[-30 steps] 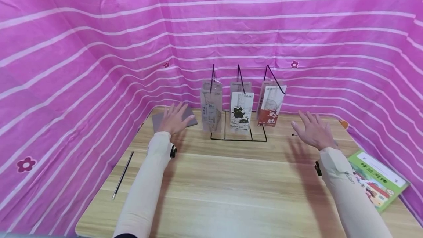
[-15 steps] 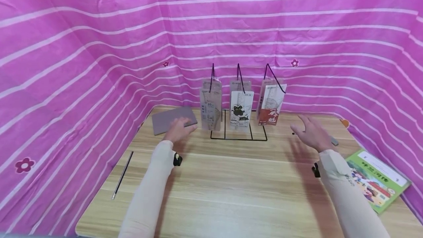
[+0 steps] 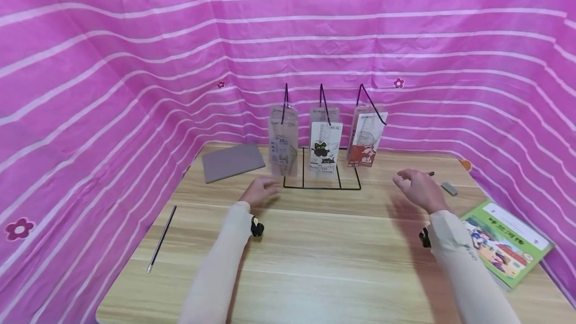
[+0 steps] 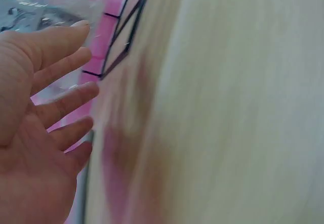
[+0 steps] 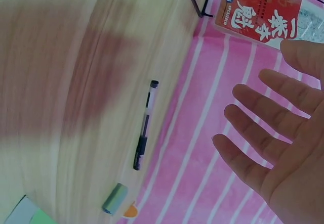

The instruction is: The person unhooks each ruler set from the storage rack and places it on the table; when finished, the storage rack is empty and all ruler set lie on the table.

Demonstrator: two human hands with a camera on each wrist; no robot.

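My left hand (image 3: 261, 190) hovers over the table in front of the wire rack (image 3: 324, 188), fingers spread and relaxed, holding nothing; the left wrist view shows its palm and all its fingers bare. On the rack hang clear packs: one at left (image 3: 283, 139), a ruler set with black cats (image 3: 325, 149) in the middle, and a red-and-white ruler pack (image 3: 365, 139) at right. To the right of the rack my right hand (image 3: 420, 190) is held above the table, loosely bent and without anything in it. Partly behind it lies a pen (image 5: 146, 128), seen whole in the right wrist view.
A grey flat notebook-like item (image 3: 233, 162) lies at the back left. Near the left edge is a thin dark pencil-like stick (image 3: 162, 239). On the right are a small grey block (image 3: 449, 188) and a green illustrated book (image 3: 508, 244). Pink striped cloth (image 3: 288, 24) surrounds the table (image 3: 315, 264).
My left hand has come off the grey notebook-like item and moved right, towards the front of the rack. The right hand has shifted slightly, its fingers bending more. The packs stay put.
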